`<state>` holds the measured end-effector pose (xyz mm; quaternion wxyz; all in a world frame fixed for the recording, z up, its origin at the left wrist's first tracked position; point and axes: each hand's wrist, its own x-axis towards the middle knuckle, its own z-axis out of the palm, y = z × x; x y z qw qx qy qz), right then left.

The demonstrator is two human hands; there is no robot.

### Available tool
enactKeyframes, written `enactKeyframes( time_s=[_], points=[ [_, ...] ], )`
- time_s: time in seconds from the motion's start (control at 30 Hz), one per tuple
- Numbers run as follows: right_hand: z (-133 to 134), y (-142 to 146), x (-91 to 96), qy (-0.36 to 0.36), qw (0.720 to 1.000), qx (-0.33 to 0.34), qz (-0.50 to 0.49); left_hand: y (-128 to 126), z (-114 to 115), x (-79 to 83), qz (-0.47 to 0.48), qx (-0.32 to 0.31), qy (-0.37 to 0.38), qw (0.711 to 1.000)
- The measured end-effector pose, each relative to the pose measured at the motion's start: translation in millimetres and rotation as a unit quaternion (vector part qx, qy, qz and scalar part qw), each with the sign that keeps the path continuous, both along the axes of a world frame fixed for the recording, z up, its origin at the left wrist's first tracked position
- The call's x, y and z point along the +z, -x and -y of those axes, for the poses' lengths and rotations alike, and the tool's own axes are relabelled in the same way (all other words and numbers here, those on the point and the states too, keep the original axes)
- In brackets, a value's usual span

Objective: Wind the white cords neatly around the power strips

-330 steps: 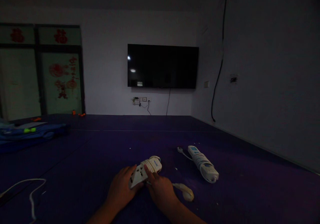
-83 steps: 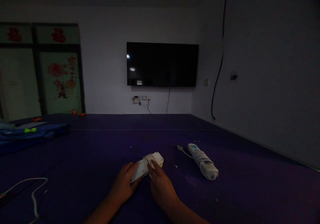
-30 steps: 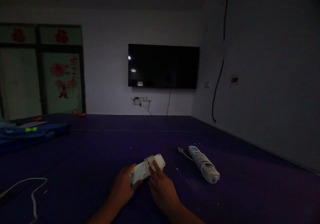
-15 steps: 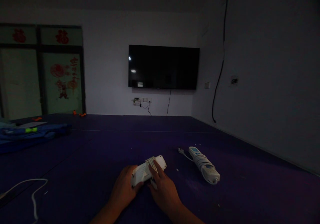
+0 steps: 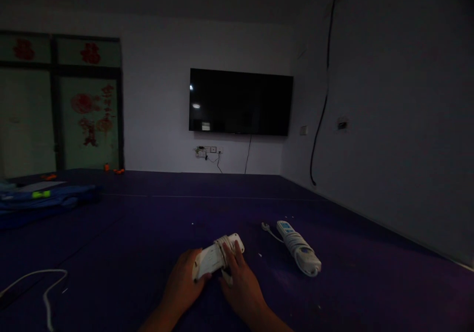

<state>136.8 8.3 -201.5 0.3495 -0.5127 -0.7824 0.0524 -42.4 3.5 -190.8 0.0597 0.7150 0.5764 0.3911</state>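
Note:
A white power strip (image 5: pixel 209 262) is between my two hands, tilted up to the right, low over the purple surface. My left hand (image 5: pixel 184 278) grips its near left end, thumb along the lower edge. White cord is wound several times around its right half. My right hand (image 5: pixel 241 283) is closed over that wound cord (image 5: pixel 224 245), fingers on top and thumb below. Part of the cord hides under my right fingers. To the right lies a second white power strip (image 5: pixel 299 248), wrapped in its own cord, its plug (image 5: pixel 265 227) pointing left.
The purple surface (image 5: pixel 148 233) stretches to the walls. Blue cloth (image 5: pixel 70 196) lies at the far left, with small orange items (image 5: pixel 118 171) behind it. A loose white cable (image 5: pixel 46 292) curves at the lower left. A television (image 5: pixel 240 102) hangs on the far wall.
My right fingers have shifted slightly and spread over the wound cord. The power strip stays in both hands, and the whole view has moved a little.

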Motion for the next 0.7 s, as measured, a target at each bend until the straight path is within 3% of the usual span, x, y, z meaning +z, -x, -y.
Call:
enactKeyframes(
  time_s=[0.7],
  points=[
    [-2.3,-2.7,-3.6,-0.048,0.994,0.078,-0.053,1.0,3.0,2.9,0.001,0.004,0.016,1.000]
  ],
)
